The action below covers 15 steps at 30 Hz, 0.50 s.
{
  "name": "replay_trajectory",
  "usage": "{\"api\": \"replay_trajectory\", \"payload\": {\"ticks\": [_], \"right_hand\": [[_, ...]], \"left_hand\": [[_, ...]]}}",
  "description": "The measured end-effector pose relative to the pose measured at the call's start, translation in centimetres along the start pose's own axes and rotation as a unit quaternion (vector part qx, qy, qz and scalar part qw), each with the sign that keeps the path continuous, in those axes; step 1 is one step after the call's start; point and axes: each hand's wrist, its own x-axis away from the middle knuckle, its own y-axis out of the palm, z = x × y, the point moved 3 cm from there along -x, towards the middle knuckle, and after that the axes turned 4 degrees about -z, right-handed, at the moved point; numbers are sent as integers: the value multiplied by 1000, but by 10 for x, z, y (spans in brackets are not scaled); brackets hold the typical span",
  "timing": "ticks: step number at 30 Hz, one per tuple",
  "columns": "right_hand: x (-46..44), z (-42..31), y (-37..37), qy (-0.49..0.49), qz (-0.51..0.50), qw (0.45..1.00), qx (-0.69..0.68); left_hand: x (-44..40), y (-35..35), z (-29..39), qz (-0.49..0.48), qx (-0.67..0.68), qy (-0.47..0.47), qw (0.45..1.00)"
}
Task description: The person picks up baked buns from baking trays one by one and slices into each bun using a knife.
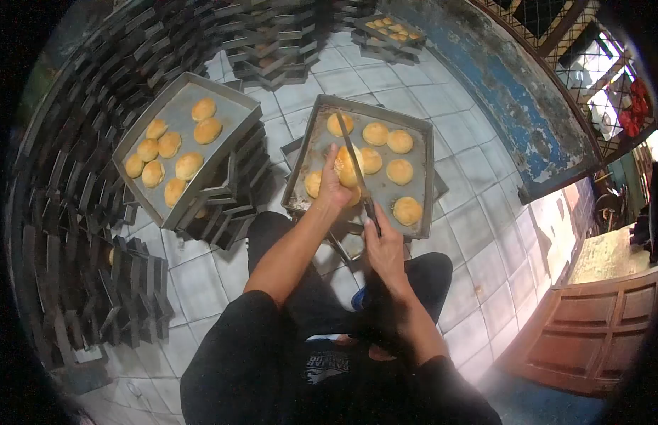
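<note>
My left hand is closed around a golden bread bun, held above a metal baking tray. In my right hand is the dark handle of a long knife, whose blade lies along the bun's right side. Whether the blade has entered the bun I cannot tell. Several round buns rest on the tray around and beneath my hands; my left hand and the held bun partly hide some of them.
Left of me, another tray of buns tops a stack of trays. More stacked metal trays line the left and back. A small tray of buns stands far back. A blue peeling wall and a wooden door panel are at right.
</note>
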Motion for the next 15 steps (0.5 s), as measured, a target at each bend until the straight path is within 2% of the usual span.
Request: {"api": "replay_trajectory", "payload": {"ticks": [6,8,12,14,15], "right_hand": [[30,21,5,-36,16,999,3],[41,20,5,15,3,999,-41],[18,26,4,48,1,999,-24],[1,22,3,-40,39,998,8],[0,18,0,-41,39,998,7]], "left_hand": [[-23,-13,24,10,11,57,998],[-21,-16,22,3,10,54,998],[-17,-9,9,16,0,43,999],[-9,-6,2,27,-9,32,999],[-6,-5,1,12,-1,32,999]]}}
